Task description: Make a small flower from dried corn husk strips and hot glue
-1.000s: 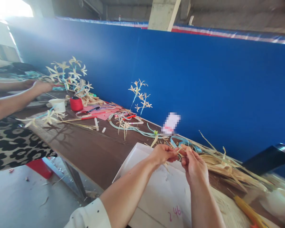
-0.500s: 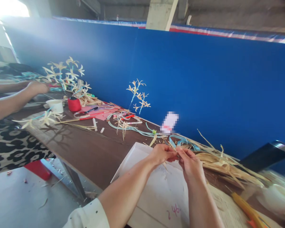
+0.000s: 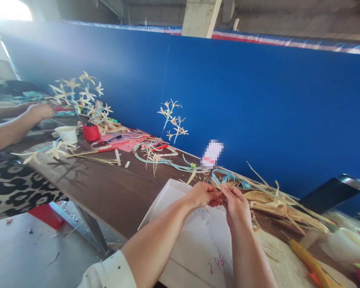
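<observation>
My left hand (image 3: pixel 202 195) and my right hand (image 3: pixel 236 204) meet fingertip to fingertip above a white box lid (image 3: pixel 171 200). Both pinch a small piece of dried straw (image 3: pixel 222 191) between them; it is too small to see in full. Just beyond my hands lie a light blue ribbon (image 3: pixel 228 176) and a heap of dried straw strips (image 3: pixel 282 204) on the brown table (image 3: pixel 108 188).
Finished straw flowers (image 3: pixel 172 120) stand against the blue wall; more (image 3: pixel 78 94) stand at far left. A red spool (image 3: pixel 91 132), white cup (image 3: pixel 66 134), red pens and a pink sheet lie mid-table. Another person's arms (image 3: pixel 15 122) reach in at left. A yellow tool (image 3: pixel 309 256) lies at right.
My two hands have drifted slightly left and closer together while still pinching the straw. The other person's hand has shifted a little left.
</observation>
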Tool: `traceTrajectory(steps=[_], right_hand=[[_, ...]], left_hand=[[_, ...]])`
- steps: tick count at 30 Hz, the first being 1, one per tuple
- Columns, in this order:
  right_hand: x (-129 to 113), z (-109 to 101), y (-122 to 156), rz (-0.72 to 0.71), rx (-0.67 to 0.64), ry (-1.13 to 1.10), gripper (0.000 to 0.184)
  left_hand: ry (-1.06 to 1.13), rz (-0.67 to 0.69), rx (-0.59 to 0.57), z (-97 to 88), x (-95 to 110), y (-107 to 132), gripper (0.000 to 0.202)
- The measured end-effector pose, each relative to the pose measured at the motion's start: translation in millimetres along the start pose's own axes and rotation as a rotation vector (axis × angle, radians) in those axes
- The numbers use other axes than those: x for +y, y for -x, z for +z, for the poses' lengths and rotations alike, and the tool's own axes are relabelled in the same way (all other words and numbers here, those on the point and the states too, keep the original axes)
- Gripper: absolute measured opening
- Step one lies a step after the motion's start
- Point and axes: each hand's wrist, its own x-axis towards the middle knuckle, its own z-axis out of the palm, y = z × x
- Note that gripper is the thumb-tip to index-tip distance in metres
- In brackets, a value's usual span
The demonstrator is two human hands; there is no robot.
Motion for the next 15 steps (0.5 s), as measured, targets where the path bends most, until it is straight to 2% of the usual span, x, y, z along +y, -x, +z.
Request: traceTrajectory(steps=[4, 7, 9, 12, 15], right_hand=[[0.9, -0.2, -0.3, 0.015, 0.007, -0.007, 0.037], [-1.6, -2.9, -1.2, 0.069, -0.015, -0.007, 0.037], [-4.3, -5.8, -2.1, 0.106, -0.037, -0.029, 0.045], [-7.7, -9.4, -2.5, 0.156, -0.104, -0.081, 0.053], [-9.0, -9.7, -0.2, 0.164, -0.201, -0.054, 0.044]], left_hand=[[-0.064, 0.018, 0.010, -0.3, -1.3, -0.2, 0.034], [-0.081, 0.034, 0.070, 1.5, -0.9, -0.7, 0.031], [-0.054, 0.028, 0.109, 2.9, -0.9, -1.8, 0.028], [0.000, 0.020, 0.123, 3.2, -2.6, -3.9, 0.025], [0.007, 0.058, 0.099, 1.4, -5.7, -5.3, 0.029]])
